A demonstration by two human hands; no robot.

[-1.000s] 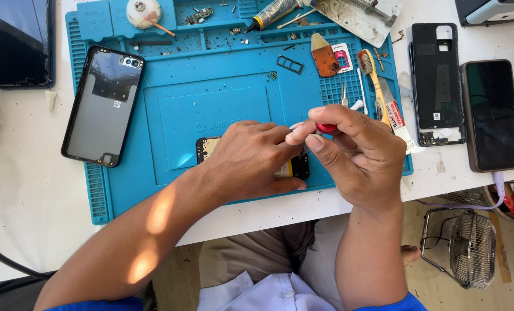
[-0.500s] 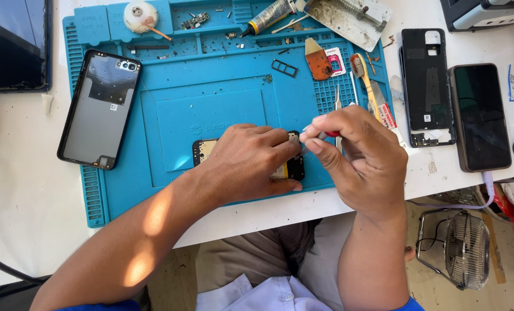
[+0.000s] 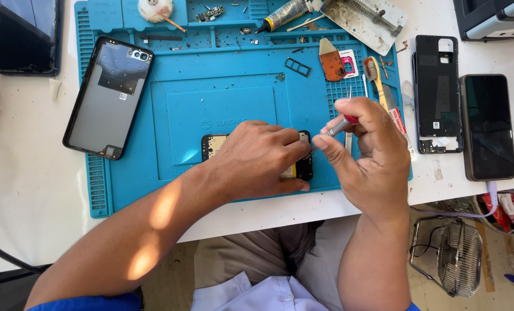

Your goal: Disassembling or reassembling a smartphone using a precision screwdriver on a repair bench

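My left hand [image 3: 260, 158] lies flat over an opened phone [image 3: 213, 147] on the blue work mat [image 3: 222, 98], pinning it down; only the phone's left end and its lower right corner show. My right hand [image 3: 366, 152] holds a small screwdriver [image 3: 340, 125] with a red and silver handle, its tip angled down toward the phone's right end beside my left fingers. The tip itself is hidden behind my fingers.
A phone back cover [image 3: 108, 95] lies on the mat's left. A brush [image 3: 375, 75], an orange pick [image 3: 330, 60], a glue tube [image 3: 283, 14] and a metal plate [image 3: 363, 20] sit at the mat's top right. A phone frame [image 3: 436, 95] and dark phone [image 3: 488, 126] lie right; another phone [image 3: 26, 34] top left.
My right hand has tilted the screwdriver lower and closer to the phone's right end. My left hand stays on the phone. The view has shifted slightly.
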